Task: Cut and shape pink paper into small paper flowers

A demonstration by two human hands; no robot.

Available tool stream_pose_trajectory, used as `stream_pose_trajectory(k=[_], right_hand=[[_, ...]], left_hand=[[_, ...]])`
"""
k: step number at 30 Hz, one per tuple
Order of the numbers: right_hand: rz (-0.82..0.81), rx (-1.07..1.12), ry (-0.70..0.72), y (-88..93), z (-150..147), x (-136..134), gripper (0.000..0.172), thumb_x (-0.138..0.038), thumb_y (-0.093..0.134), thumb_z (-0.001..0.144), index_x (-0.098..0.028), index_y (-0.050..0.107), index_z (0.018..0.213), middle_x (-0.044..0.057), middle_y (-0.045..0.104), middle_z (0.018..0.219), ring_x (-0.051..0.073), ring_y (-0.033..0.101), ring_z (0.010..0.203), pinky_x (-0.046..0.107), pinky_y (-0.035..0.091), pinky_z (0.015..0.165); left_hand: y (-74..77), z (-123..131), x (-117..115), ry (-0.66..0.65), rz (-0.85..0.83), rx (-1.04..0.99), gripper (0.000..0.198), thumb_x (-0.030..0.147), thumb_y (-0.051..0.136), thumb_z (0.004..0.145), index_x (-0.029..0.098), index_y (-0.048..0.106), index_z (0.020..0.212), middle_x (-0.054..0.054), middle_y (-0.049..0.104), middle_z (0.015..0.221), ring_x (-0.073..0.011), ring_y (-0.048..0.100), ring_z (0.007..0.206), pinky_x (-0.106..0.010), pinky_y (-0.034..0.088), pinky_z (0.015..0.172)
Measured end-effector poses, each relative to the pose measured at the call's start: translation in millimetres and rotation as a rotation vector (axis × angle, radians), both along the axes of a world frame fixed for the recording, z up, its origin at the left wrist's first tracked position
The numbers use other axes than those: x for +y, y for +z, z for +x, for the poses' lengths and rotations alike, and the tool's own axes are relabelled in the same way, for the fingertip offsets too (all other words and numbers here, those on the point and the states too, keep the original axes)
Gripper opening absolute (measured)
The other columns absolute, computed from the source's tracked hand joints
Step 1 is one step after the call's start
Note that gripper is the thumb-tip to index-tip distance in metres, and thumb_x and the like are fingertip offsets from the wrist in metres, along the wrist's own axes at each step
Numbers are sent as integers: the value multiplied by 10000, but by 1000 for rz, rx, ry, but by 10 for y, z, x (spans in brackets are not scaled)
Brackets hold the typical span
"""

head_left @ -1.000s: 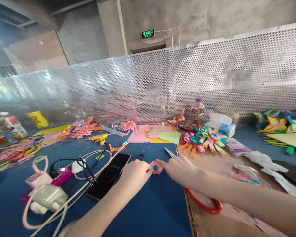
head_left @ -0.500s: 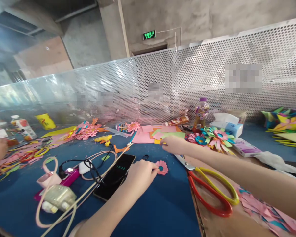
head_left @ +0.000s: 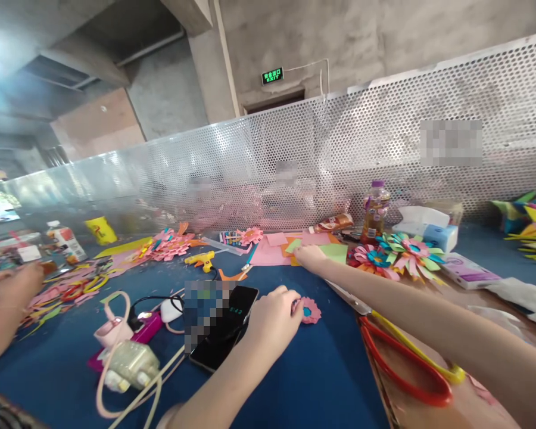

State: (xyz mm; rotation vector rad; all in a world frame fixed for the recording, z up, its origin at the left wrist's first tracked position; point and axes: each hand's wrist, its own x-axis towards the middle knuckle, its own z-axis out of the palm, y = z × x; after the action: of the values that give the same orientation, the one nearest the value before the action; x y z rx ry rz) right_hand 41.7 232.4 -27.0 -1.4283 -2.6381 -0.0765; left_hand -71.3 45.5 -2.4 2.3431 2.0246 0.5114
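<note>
My left hand [head_left: 274, 313] rests on the blue table with its fingers curled, pinching the edge of a small pink paper flower [head_left: 309, 311] with a blue centre. My right hand [head_left: 309, 257] is stretched far forward onto a stack of coloured paper sheets [head_left: 280, 247], fingers touching a light green sheet [head_left: 335, 252]. Whether it grips a sheet does not show. Large scissors [head_left: 406, 369] with a red and a yellow handle lie under my right forearm. A black phone [head_left: 226, 328] lies just left of my left hand.
Finished paper flowers [head_left: 395, 250], a juice bottle [head_left: 375, 211] and tissue boxes [head_left: 429, 229] stand at the back right. A yellow glue gun [head_left: 201, 259], cables and a pink pouch [head_left: 111, 325] lie to the left. Another person's hand [head_left: 13, 292] works at the far left. A perforated metal screen [head_left: 295, 161] backs the table.
My right hand left the small flower and reached forward to the coloured paper stack, uncovering the scissors. My left hand stayed on the flower. The view shifted left.
</note>
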Motion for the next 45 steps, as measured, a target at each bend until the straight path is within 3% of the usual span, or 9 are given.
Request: stream_pose_trajectory(k=[7,11,17,21,29,34,37,41,45], right_hand=[[-231,283,66,393,532,86,310,-264,369,879,-119,609,1012,77,665,922,138,623,790,196,483,648],[-730,735,255,579,858,-285,310,-297,562,768,-125,604,1022,63,644,930,142,607,784,227,509,659],[-869,728,233,633,980,-1045,293,-271,648,690,-151,615,955,8,622,768,96,556,625,206,465,561],[-942,763,200,602,1036,-1427,241,-287,647,697,-150,584,885,1,595,707,96,553,591,203,439,531],[-814,983,-158,223,1381,-2023,235,-400,550,776,-169,510,785,-14,548,637,93,504,517,197,372,444],[-374,867,-156,30,1604,-2106,178,-347,506,813,-178,522,759,-18,513,624,109,500,563,216,404,502],[-32,693,-18,-1,1730,-2087,127,-236,469,838,-188,572,895,14,571,713,132,538,647,240,448,567],[369,507,283,-7,1868,-2095,264,-139,452,847,-196,574,1075,71,632,919,163,575,785,285,486,672],[507,391,368,-60,1915,-2158,331,-112,476,811,-156,568,1125,112,630,1014,202,586,867,313,509,722]], left_hand=[[-68,-31,124,-65,113,-313,338,317,448,818,223,557,1124,-65,558,1115,-191,579,930,-294,443,794],[-92,-32,224,-73,166,-576,422,338,485,805,148,489,1183,-122,532,1187,-231,475,1135,-358,392,928],[-27,138,144,-238,-329,-1058,471,397,555,768,149,506,1165,-93,657,931,-202,627,830,-312,497,701],[19,318,-33,-277,-429,-1200,280,316,589,751,118,606,948,-72,670,832,-180,632,791,-293,500,730],[-11,728,-420,-184,-673,-1337,181,257,566,747,115,543,857,-57,658,723,-183,649,696,-334,526,701],[-92,1061,-426,-269,-736,-1405,279,285,486,807,123,557,1022,-80,667,823,-181,652,713,-324,517,689],[-96,1188,-366,-289,-735,-1490,321,346,468,831,123,579,1033,-105,666,882,-199,650,769,-334,513,696],[-89,1207,-317,-301,-733,-1523,372,408,466,836,115,593,1026,-114,665,880,-210,645,798,-365,503,739],[-95,1160,-330,-327,-750,-1522,396,439,435,848,136,578,1058,-99,657,905,-207,634,832,-367,492,758]])
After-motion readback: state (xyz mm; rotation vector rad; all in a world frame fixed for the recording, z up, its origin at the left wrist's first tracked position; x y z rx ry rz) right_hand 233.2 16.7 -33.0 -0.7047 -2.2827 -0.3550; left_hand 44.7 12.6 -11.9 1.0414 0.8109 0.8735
